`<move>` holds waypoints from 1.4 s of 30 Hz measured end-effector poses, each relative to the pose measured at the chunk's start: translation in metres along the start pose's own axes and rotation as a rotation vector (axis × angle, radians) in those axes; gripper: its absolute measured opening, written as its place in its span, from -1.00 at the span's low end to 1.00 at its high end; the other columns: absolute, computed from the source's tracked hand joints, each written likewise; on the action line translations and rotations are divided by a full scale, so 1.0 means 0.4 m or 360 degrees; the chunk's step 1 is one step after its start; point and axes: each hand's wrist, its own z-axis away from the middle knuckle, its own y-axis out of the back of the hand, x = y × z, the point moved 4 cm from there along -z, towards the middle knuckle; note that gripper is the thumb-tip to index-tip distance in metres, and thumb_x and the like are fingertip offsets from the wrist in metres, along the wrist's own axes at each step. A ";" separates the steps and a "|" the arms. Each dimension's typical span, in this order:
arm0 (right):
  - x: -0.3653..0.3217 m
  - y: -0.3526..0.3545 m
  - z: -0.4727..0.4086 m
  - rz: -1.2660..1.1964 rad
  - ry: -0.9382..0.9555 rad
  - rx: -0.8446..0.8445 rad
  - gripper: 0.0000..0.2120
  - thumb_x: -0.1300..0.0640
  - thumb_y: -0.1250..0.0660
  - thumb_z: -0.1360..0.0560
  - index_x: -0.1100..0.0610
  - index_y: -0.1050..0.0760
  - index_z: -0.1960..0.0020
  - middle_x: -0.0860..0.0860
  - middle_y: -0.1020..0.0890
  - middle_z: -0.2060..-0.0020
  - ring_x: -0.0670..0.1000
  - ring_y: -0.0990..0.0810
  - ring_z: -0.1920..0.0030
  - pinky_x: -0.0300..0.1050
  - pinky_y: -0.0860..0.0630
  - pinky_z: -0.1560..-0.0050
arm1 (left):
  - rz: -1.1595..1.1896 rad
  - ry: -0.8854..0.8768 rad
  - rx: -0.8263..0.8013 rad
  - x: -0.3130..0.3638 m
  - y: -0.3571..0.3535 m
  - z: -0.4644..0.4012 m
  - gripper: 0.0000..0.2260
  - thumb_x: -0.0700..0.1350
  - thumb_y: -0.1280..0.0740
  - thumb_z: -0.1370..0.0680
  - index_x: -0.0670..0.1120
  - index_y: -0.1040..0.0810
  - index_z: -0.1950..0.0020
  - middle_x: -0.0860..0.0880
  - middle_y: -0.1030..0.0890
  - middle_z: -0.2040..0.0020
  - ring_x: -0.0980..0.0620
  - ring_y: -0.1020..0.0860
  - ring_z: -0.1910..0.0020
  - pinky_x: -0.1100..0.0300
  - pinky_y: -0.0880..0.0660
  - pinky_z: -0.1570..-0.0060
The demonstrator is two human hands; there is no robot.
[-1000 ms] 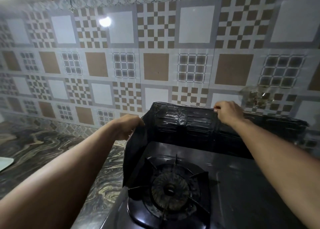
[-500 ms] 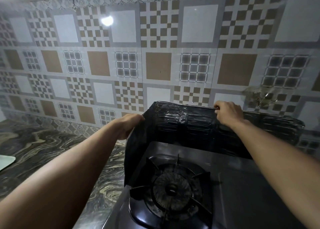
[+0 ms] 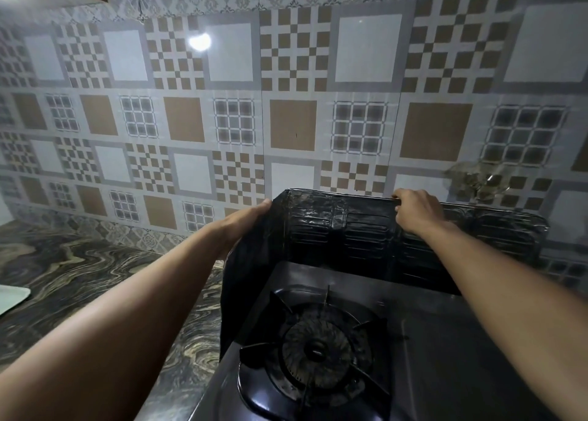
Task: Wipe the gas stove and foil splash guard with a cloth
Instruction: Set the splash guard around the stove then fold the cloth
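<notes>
Stove [image 3: 445, 341]: black gas stove sat on the marbled counter, against the tiled wall; its top looked dark and dull.
Wall [image 3: 292, 70]: patterned tiles in brown, grey and white; a bright lamp reflection at upper left; a stained patch [image 3: 477, 182] on the tiles right of the guard.
Counter [image 3: 79, 271]: dark swirled stone, left of the stove; a pale object [image 3: 12, 296] lay at its far left edge, cut off by the frame.
Splash guard [image 3: 350, 229]: dark, crinkled foil stood upright along the stove's back and left side.
Burner [image 3: 318, 347]: round, with pan supports around it, on the stove's left half.
Left hand [image 3: 251, 217]: lay on the outer face of the guard's left panel; fingers hidden behind it, so grip unclear.
Right hand [image 3: 413, 209]: fingers curled over the back panel's top edge, gripping it.
</notes>
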 end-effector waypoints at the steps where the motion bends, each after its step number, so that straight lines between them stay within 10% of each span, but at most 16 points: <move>1: -0.001 0.001 0.001 -0.0003 -0.0002 0.0000 -0.66 0.27 -0.32 -0.50 0.10 -0.52 -0.26 0.17 -0.63 -0.07 0.21 -0.58 -0.01 -0.03 -0.51 0.02 | 0.0016 0.0006 0.0006 0.010 -0.004 0.017 -0.36 0.36 -0.04 -0.56 -0.12 -0.56 -0.26 -0.18 -0.63 -0.14 -0.16 -0.60 -0.13 -0.07 -0.43 -0.26; 10: -0.020 0.007 0.009 -0.0098 -0.0033 0.0004 -0.65 0.23 -0.33 -0.52 0.09 -0.49 -0.30 0.17 -0.61 -0.13 0.21 -0.58 -0.05 -0.03 -0.54 0.02 | 0.0078 0.0055 -0.0103 0.013 0.001 0.048 -0.48 0.25 0.00 -0.63 -0.12 -0.54 -0.11 -0.13 -0.64 0.06 -0.06 -0.61 0.12 0.13 -0.46 0.22; 22: -0.075 -0.002 0.025 -0.0193 0.0027 -0.0087 -0.56 0.15 -0.35 -0.53 0.06 -0.42 -0.40 0.16 -0.55 -0.22 0.19 -0.55 -0.12 -0.04 -0.51 0.00 | -0.0139 0.0193 0.0023 -0.028 0.050 0.095 -0.58 0.12 -0.29 -0.56 -0.21 -0.57 -0.18 -0.25 -0.67 -0.03 -0.25 -0.64 -0.01 -0.23 -0.50 -0.17; 28: -0.100 -0.032 -0.004 0.0059 0.0139 -0.0220 -0.51 0.08 -0.33 -0.55 0.04 -0.32 -0.45 0.09 -0.47 -0.34 0.16 -0.36 -0.35 0.11 -0.31 -0.29 | -0.0401 0.0257 0.0204 -0.048 0.064 0.098 -0.89 -0.26 -0.28 -0.51 -0.30 -0.56 0.06 -0.26 -0.61 0.11 -0.28 -0.63 0.07 -0.23 -0.58 -0.01; 36: -0.168 -0.038 -0.023 -0.0170 0.0201 0.0153 -0.83 0.26 -0.31 -0.54 0.06 -0.60 -0.05 0.06 -0.62 0.02 0.12 -0.54 -0.01 0.03 -0.44 -0.09 | -0.0219 0.0190 0.0136 -0.018 0.036 0.088 -0.83 -0.27 -0.21 -0.59 -0.32 -0.50 -0.10 -0.29 -0.60 -0.07 -0.28 -0.61 -0.06 -0.32 -0.54 -0.04; 42: -0.198 -0.059 -0.024 -0.0242 0.0225 0.0117 -0.86 0.24 -0.35 -0.53 0.05 -0.61 -0.01 0.00 -0.64 0.05 0.06 -0.54 0.05 0.04 -0.40 -0.14 | -0.0191 0.0154 0.0148 -0.014 0.014 0.090 -0.87 -0.26 -0.22 -0.58 -0.26 -0.50 0.12 -0.20 -0.58 0.16 -0.18 -0.59 0.16 -0.29 -0.54 -0.05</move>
